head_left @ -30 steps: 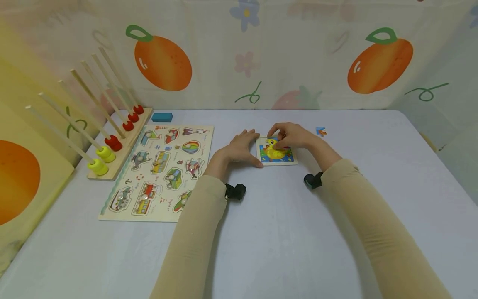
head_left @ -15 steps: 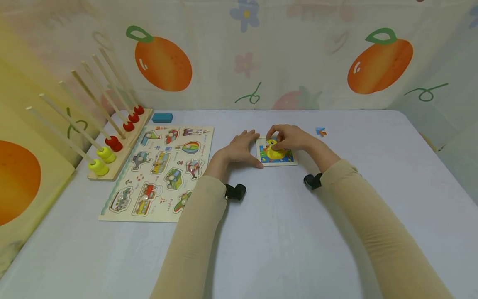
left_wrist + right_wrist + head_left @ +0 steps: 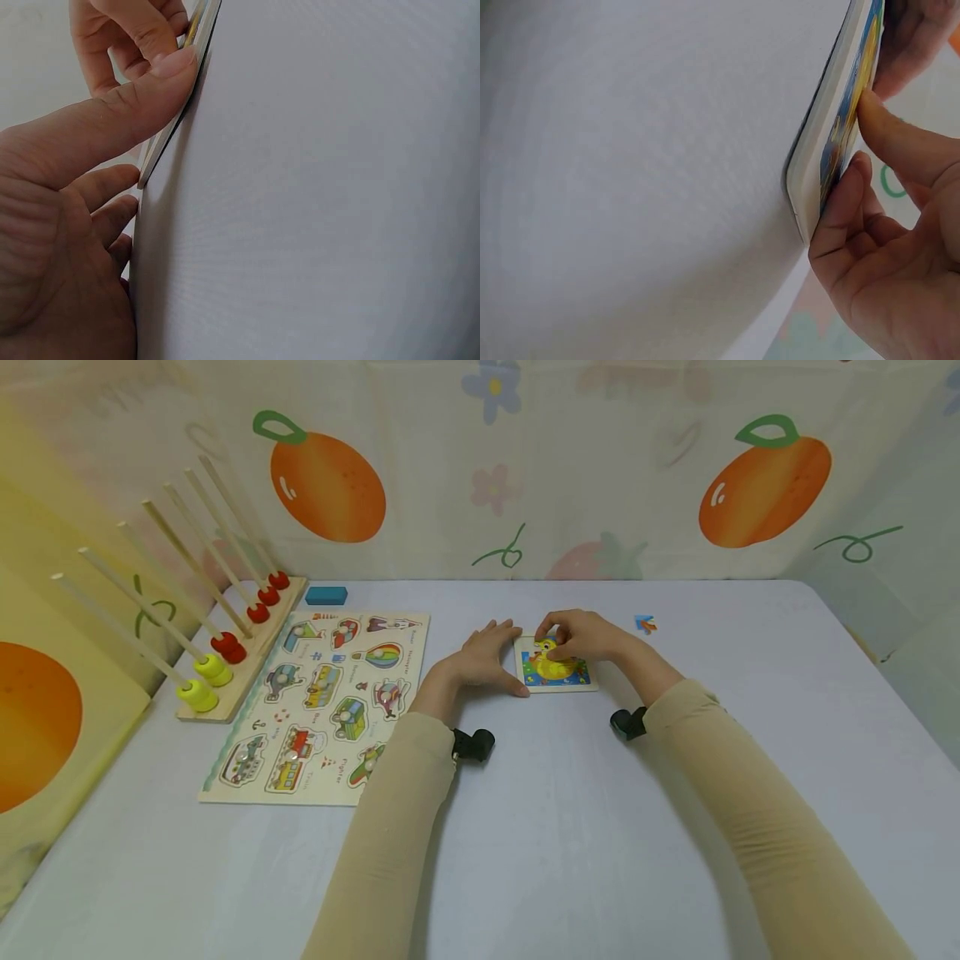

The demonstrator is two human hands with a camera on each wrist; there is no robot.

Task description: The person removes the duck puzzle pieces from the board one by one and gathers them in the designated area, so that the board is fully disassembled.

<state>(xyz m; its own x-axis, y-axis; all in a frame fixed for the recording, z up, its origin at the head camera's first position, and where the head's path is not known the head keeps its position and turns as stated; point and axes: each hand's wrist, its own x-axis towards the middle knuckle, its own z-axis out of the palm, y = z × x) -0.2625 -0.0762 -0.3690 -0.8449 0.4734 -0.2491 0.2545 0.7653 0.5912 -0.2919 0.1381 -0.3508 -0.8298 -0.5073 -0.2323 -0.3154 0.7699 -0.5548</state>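
A small square jigsaw puzzle with a yellow duck on blue lies flat on the white table, inside a pale wooden frame. My left hand steadies it from the left, thumb at the near corner and forefinger at the far one. In the left wrist view, that thumb lies along the frame's edge. From the far right, my right hand reaches over the puzzle with bent fingers, thumb and forefinger on a piece at the duck's head. In the right wrist view, the right thumb touches the yellow picture.
A loose orange-and-blue puzzle piece lies beyond the right hand. To the left is a large vehicle peg puzzle, partly under the left forearm. Behind it stand a wooden bead rack with tall rods and a blue block.
My right hand has shifted very slightly toward the near side over the duck picture. The left hand and the puzzle's frame have stayed in place.
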